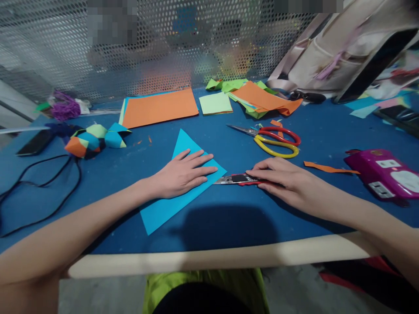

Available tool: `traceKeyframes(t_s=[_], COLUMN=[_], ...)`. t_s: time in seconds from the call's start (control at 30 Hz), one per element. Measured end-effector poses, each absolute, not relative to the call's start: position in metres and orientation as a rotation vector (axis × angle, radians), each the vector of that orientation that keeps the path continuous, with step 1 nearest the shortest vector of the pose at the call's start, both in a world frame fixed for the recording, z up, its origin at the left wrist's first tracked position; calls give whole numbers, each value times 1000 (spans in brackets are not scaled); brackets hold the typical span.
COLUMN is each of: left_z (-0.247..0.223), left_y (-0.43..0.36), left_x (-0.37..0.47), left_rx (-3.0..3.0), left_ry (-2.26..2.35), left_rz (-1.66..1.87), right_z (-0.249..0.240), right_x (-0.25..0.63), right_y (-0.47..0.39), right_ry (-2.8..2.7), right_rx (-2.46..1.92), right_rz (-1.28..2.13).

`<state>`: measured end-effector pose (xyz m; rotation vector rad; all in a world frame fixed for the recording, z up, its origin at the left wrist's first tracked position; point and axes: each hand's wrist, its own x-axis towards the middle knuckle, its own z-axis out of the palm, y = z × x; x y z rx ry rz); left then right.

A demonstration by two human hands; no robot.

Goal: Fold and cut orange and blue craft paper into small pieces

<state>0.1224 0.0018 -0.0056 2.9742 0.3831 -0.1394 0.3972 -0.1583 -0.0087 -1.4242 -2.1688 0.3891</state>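
Note:
A folded sheet of light blue paper (pixel 176 210) lies on the blue table near its front edge. My left hand (pixel 183 174) rests flat on it, fingers spread, pressing on the paper and holding nothing. Just right of the paper, my right hand (pixel 281 179) has its fingers closed on the red and black handle of a utility knife (pixel 239 179). The knife lies low over the table, its metal blade pointing left and touching or under the paper's right edge; the blade's tip is hidden.
Scissors (pixel 278 141) lie behind my right hand, with an orange strip (pixel 330 168) and a purple power socket (pixel 386 174) to the right. Orange sheets (pixel 160 109), a green stack (pixel 216 104) and scraps sit at the back. Folded paper shapes (pixel 87 141) and black cables (pixel 77 174) are left.

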Motion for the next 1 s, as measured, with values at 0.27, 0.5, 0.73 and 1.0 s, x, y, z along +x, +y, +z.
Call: traceKeyframes(t_s=[0.27, 0.5, 0.73, 1.0], left_z=[-5, -5, -5, -5], left_y=[1, 1, 0, 0], left_x=[123, 123, 123, 123], left_rx=[2970, 2977, 2981, 2995], left_ry=[383, 387, 391, 389], left_rz=[-146, -153, -154, -162], right_z=[-6, -6, -6, -8], right_x=[393, 389, 388, 383], right_y=[-159, -161, -163, -166], right_ry=[-2200, -2189, -2196, -2207], right_rx=[-1412, -1420, -1419, -1407], right_rz=[402, 418, 415, 410])
